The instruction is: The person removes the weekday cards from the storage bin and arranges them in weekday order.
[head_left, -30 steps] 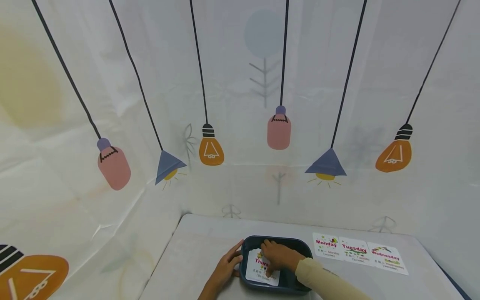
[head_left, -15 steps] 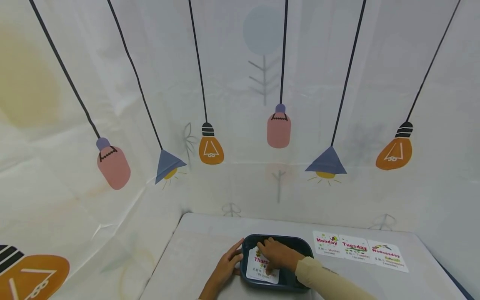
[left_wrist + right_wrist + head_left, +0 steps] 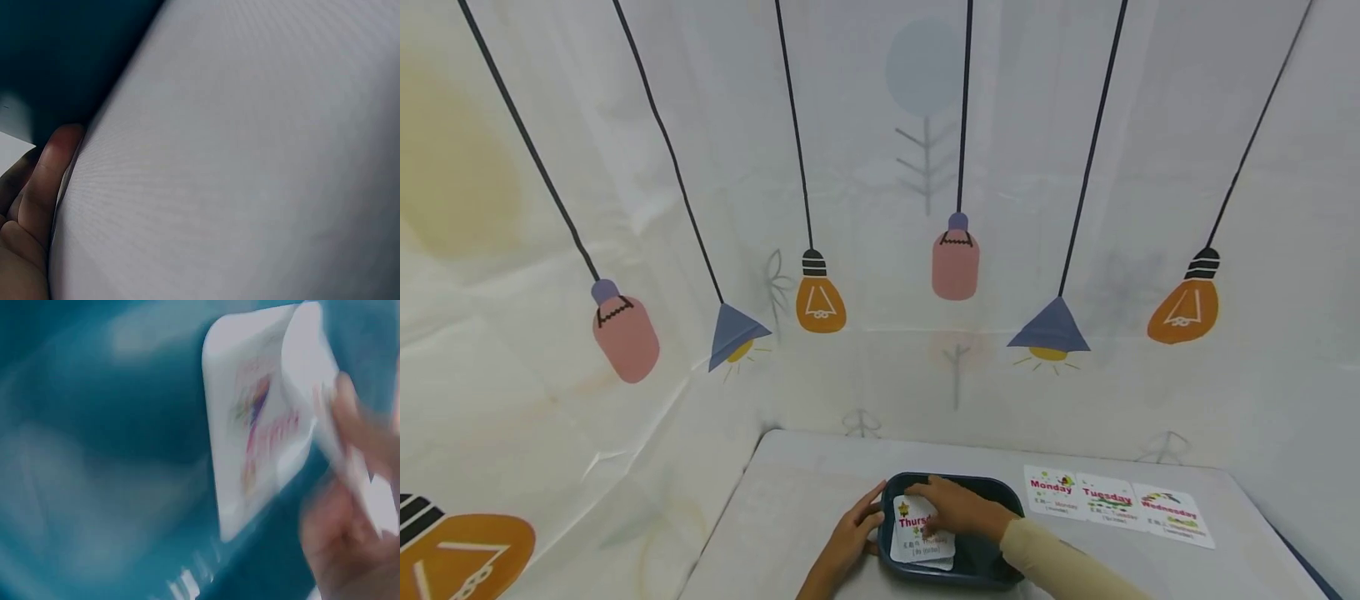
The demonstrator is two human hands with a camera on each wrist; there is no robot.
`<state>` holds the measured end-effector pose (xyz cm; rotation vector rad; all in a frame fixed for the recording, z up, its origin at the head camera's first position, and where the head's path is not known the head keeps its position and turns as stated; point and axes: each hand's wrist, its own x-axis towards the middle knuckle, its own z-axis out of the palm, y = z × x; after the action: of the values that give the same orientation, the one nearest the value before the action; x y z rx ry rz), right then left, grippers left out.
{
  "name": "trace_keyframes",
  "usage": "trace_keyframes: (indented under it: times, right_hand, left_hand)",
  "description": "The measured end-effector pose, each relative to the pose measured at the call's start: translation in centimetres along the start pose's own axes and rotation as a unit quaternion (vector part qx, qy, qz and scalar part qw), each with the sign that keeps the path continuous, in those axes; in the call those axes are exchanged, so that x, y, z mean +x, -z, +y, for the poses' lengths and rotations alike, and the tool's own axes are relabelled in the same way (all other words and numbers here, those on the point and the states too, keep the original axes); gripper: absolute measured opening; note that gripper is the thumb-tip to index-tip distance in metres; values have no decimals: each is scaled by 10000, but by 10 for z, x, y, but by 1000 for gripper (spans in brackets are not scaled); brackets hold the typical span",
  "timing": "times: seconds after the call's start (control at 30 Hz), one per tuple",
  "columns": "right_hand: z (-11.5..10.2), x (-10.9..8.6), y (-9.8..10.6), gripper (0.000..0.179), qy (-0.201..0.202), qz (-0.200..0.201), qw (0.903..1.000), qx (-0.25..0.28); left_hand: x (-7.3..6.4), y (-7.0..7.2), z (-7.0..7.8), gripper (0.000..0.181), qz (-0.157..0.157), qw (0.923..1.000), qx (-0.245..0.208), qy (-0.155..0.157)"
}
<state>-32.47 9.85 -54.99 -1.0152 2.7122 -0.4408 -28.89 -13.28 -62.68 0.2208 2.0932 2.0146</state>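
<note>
A dark blue plastic tray [image 3: 981,560] stands on the table in the head view, with cards lying in its left part. My right hand [image 3: 964,510] reaches in and pinches the Thursday card [image 3: 914,540] between thumb and fingers. Under it the edge of another card [image 3: 937,564] sticks out. In the right wrist view, blurred, the held white card [image 3: 306,350] tilts up from a printed card [image 3: 253,434] below. My left hand [image 3: 847,533] rests with extended fingers along the tray's left side; in the left wrist view its fingers [image 3: 53,165] touch the outer wall.
To the right of the tray, the Monday card [image 3: 1051,492], Tuesday card [image 3: 1111,502] and Wednesday card [image 3: 1172,517] lie side by side in a row. The white table [image 3: 820,467] meets a curtain [image 3: 880,375] printed with hanging lamps at its back edge.
The Thursday card has turned slightly and shifted, and the edge of a card now shows beneath it. My right hand has tilted a little with it; my left hand stays at the tray.
</note>
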Motion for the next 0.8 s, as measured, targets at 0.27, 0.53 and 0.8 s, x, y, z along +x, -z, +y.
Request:
trace_keyframes:
  times: [0.27, 0.53, 0.8]
  right_hand:
    - [10, -12, 1, 53, 224, 383, 9917, 1210]
    - [26, -30, 0, 38, 201, 1070, 9787, 1741]
    - [48, -53, 9, 54, -509, 1078, 9485, 2936]
  left_hand:
    - [0, 0, -1, 48, 13, 10000, 52, 42]
    - [-2, -1, -2, 50, 71, 9999, 79, -113]
    - [-4, -1, 1, 50, 93, 9995, 175, -241]
